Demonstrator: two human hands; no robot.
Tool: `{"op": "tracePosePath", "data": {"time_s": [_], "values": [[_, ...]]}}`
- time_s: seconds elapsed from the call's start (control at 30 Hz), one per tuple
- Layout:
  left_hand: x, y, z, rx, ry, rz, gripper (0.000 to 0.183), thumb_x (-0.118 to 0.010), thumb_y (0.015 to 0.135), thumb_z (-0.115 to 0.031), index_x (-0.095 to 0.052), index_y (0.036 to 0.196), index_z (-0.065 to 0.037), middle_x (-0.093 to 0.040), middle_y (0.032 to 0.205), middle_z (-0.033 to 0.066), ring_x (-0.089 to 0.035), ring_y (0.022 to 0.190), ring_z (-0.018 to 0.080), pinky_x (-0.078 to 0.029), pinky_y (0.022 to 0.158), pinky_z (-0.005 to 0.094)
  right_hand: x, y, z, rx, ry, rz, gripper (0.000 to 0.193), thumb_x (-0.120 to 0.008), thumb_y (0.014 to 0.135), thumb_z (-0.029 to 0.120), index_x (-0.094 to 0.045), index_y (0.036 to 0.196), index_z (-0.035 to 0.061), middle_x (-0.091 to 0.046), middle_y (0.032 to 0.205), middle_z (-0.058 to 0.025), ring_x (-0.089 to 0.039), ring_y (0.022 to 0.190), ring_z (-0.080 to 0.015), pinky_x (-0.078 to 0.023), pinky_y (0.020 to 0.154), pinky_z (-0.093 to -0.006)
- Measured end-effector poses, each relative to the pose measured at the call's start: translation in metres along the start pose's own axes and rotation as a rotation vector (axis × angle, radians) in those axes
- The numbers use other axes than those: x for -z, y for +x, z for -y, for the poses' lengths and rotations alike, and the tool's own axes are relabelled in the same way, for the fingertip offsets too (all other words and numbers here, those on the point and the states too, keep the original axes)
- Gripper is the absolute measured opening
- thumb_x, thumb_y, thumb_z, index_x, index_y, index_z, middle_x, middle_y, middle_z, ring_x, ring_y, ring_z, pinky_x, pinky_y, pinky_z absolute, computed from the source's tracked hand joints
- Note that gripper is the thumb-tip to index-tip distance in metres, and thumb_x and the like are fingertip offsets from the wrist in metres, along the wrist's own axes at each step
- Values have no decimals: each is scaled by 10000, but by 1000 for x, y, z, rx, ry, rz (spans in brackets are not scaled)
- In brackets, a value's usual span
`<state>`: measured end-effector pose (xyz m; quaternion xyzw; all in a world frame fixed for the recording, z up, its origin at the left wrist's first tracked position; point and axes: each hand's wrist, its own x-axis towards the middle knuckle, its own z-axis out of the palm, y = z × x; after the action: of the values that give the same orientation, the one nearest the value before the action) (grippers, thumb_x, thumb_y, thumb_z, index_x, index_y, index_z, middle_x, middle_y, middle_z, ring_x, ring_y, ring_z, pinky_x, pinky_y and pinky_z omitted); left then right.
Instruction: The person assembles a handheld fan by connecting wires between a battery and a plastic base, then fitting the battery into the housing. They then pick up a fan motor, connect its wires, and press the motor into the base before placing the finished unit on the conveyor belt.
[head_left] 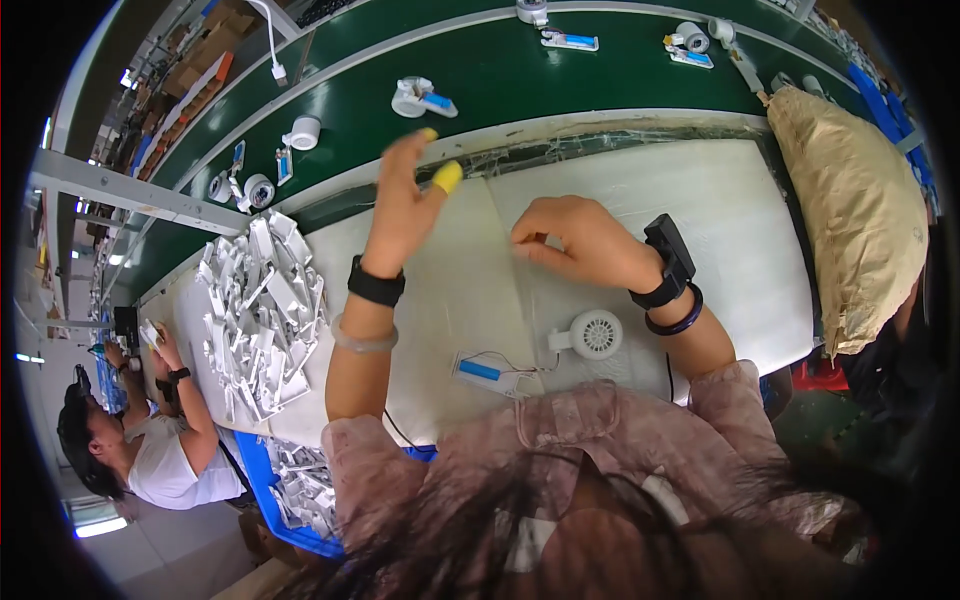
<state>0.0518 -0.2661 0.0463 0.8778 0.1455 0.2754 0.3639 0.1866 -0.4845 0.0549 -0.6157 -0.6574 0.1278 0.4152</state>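
Note:
My left hand (403,205) is stretched toward the green conveyor, thumb and fingers apart and holding nothing. Yellow covers sit on its thumb and a fingertip. Just beyond those fingertips lies a white fan part with a blue battery (437,103) on the belt. Over the right half of the white worktop hovers my right hand (575,240), its fingers curled in with nothing visible in them. Closer to my body rests a round white fan head (596,334). Thin wires join it to a white handle shell holding a blue battery (480,371).
A heap of white plastic shells (262,315) covers the worktop's left side. Below it, a blue bin (262,480) holds more. A large tan sack (850,210) stands at the right. More fan parts lie along the conveyor (350,85). A co-worker (175,455) sits at far left.

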Motion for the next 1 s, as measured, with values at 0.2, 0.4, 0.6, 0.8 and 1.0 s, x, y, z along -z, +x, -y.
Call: {"op": "tracePosePath", "data": {"time_s": [0.2, 0.4, 0.6, 0.8, 1.0], "values": [[16, -118, -63, -109, 241, 934, 619, -761, 662, -102, -509, 1224, -44, -521, 1215, 157, -508, 1119, 331, -445, 925, 376, -12, -7, 8, -59, 29, 417, 173, -675, 839, 221, -622, 898, 67, -652, 863, -89, -628, 769, -299, -477, 660, -387], [2, -157, -81, 36, 441, 883, 433, -712, 678, -132, -534, 1068, -64, -577, 1008, 110, -571, 969, 323, -483, 738, 423, -24, -18, 22, 64, 20, 557, 311, -715, 809, 333, -621, 948, 72, -660, 867, -100, -649, 782, -316, -487, 673, -403], [-6, -150, -71, 162, 329, 850, 461, -656, 746, -137, -497, 1170, -47, -579, 1037, 178, -588, 924, 394, -489, 782, 466, -22, -14, 27, -92, -136, 704, 394, -734, 771, 379, -619, 961, 54, -679, 832, -133, -656, 810, -338, -498, 694, -432], [-18, -112, -52, 234, 270, 364, 583, -548, 780, 32, -366, 1333, -3, -487, 1217, 239, -547, 1025, 443, -478, 859, 477, -27, -9, 1, -216, -192, 328, 217, -659, 809, 246, -615, 927, 69, -656, 714, -114, -647, 748, -347, -491, 663, -434], [-22, -56, -33, -7, -85, 194, 521, -591, 824, -47, -448, 1324, -8, -560, 1210, 217, -552, 1100, 396, -449, 934, 396, -27, -7, -12, -181, 63, 105, 260, -656, 850, 120, -571, 1081, 38, -659, 932, -100, -657, 732, -214, -512, 659, -317]]}}
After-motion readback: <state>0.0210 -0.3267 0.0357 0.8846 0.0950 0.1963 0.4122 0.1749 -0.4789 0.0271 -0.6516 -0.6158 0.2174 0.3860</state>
